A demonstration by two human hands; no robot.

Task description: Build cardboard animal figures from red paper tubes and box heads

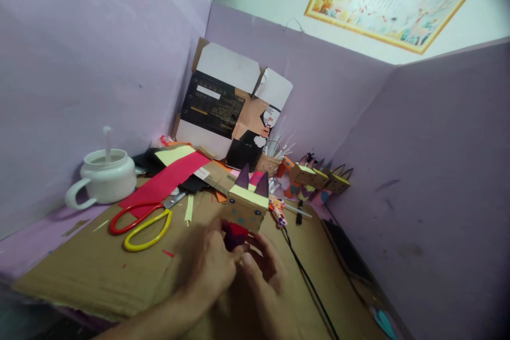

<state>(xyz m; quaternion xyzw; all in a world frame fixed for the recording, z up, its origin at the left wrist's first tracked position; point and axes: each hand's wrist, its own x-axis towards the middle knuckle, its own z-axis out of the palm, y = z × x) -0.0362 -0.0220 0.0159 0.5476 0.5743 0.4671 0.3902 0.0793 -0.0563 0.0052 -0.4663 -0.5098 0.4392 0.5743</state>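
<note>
A small cardboard figure (247, 208) stands upright in the middle, with a boxy head, drawn eyes, blue spots and two purple pointed ears. Its lower part is red and dark purple. My left hand (217, 257) grips that lower part from the left, thumb and fingers closed on it. On the right side my right hand (266, 271) curls round the same lower part, its thumb near my left thumb. Whether a smaller piece lies between the thumbs is too unclear to tell. Brown cardboard (159, 276) lies beneath both hands.
Red and yellow scissors (148, 234) lie left, near a red strip (167, 178) and a white mug (107, 178) with a straw. A glue gun (278, 211) with a black cable is on the right. Behind stand an unfolded box (215, 111) and similar cardboard figures (319, 175). Purple walls enclose the table.
</note>
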